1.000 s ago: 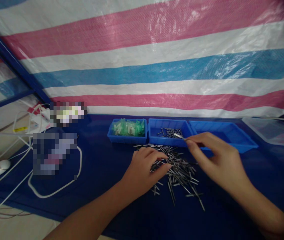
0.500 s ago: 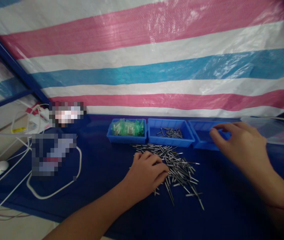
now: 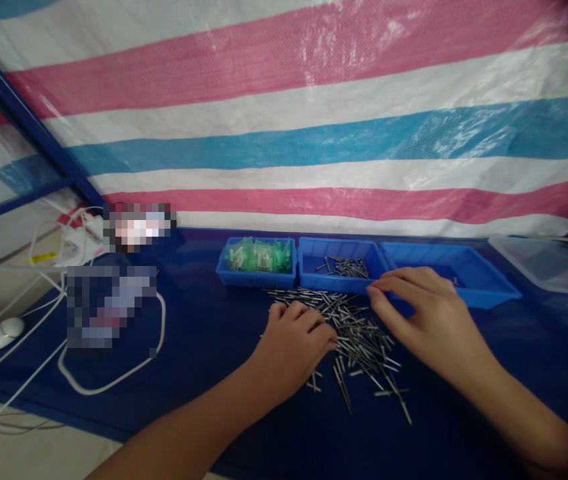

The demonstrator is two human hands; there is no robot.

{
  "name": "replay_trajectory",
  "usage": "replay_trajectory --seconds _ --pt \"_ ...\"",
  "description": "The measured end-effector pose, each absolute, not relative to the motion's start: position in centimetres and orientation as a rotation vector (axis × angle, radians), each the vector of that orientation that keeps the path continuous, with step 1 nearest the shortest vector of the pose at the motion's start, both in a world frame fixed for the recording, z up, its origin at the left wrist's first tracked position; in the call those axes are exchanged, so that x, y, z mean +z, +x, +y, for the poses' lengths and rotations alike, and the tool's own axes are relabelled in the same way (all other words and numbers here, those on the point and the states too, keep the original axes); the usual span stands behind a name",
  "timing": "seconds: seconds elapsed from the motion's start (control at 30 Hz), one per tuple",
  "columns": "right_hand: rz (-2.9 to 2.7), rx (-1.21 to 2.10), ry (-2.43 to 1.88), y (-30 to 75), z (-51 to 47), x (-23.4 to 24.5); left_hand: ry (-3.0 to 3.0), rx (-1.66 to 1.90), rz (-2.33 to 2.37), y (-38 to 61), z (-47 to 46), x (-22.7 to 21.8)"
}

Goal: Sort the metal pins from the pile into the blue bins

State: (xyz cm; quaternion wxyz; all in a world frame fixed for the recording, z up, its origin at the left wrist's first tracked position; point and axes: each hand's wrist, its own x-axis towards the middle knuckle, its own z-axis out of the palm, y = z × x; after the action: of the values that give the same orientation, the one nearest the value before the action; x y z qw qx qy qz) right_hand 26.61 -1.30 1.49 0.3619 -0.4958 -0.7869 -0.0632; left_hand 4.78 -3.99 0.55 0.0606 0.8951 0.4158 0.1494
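Observation:
A heap of thin silvery metal pins [image 3: 364, 343], which look like small rivets or bits, lies loose on the dark blue tabletop. Over its left side rests my left hand [image 3: 294, 350], fingers curled down and pressed together. Its fingertips are partly hidden, so what they pinch cannot be made out. My right hand [image 3: 424, 307] hovers at the upper right of the heap, in front of the blue bins, with thumb and fingers apart and nothing seen between them. The right blue bin [image 3: 489, 290] holds a few small pieces, partly covered by this hand.
The middle blue bin [image 3: 309, 280] contains short metal pins; the left blue bin [image 3: 234, 280] holds green-and-clear plastic packets. A clear plastic lid or tray [image 3: 554, 267] lies at right. White cables [image 3: 161, 327] and a white handheld device [image 3: 4, 333] occupy the left. Striped sheeting [image 3: 314, 153] hangs behind.
My right hand has moved left and slightly down, from over the right bin towards the heap, uncovering more of that bin. My left hand has stayed on the pins.

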Motion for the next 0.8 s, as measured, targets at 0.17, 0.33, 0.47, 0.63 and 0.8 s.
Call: replay_trajectory --seconds 0.17,0.33,0.47,0.63,0.8 --pt "-2.189 0.022 -1.115 25.2 -2.3 1.8 2.562 0.550 1.295 4.9 -4.0 0.9" --pt "-2.230 0.217 -1.001 23.9 -3.2 1.8 2.368 0.820 1.246 4.7 -3.8 1.4" --pt "-2.088 0.485 -1.018 23.2 -3.8 1.6 2.193 0.990 1.103 4.8 -3.8 1.5" --pt "-1.950 0.788 -1.124 23.1 -4.0 1.8 1.927 1.045 1.099 5.0 -4.0 1.7" --pt "-1.849 0.964 -1.132 23.3 -3.8 1.8 1.697 0.999 1.011 4.8 -3.9 2.0"
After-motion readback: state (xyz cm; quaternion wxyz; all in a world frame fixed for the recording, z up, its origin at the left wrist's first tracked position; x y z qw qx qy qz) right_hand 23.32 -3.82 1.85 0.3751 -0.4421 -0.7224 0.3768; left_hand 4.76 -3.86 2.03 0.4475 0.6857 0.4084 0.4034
